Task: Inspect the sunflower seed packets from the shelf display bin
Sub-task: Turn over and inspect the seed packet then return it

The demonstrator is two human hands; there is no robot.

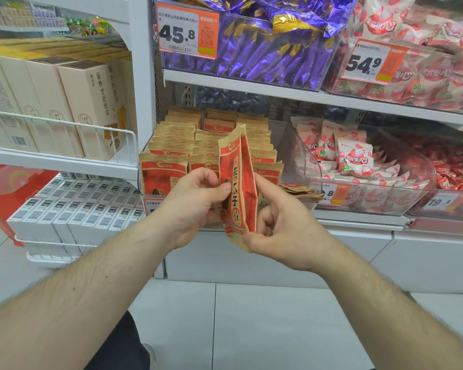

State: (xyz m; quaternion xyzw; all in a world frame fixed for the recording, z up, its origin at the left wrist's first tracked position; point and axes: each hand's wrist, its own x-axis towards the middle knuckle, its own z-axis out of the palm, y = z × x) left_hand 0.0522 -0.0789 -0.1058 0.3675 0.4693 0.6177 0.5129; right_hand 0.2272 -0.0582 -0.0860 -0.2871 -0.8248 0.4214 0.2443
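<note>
Two red and tan sunflower seed packets (237, 182) stand upright, back to back, in front of the clear display bin (286, 145). My left hand (195, 206) pinches the left packet at its left edge with the thumb on its face. My right hand (281, 222) grips the right packet, forefinger up along its side and thumb at the bottom corner. The bin behind holds several rows of the same packets (177, 140); its lower front is hidden by my hands.
Purple candy bin (265, 52) and strawberry candy bins (412, 73) fill the shelf above. More strawberry packets (353, 158) and red sweets (455, 169) lie to the right. Cream boxes (88, 110) and white boxes (72, 209) sit on the left rack. Tiled floor lies below.
</note>
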